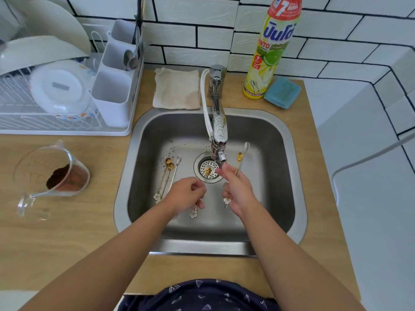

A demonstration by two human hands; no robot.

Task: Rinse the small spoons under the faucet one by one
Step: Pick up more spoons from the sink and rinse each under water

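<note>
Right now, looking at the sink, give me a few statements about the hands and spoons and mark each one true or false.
1. The left hand holds a spoon bowl-up under the faucet. True.
2. The right hand is empty. False: it grips two spoons.
3. Three spoons lie on the sink floor, left of the drain. True.
4. The measuring cup stands in the sink. False: it stands on the counter, left of the sink.
</note>
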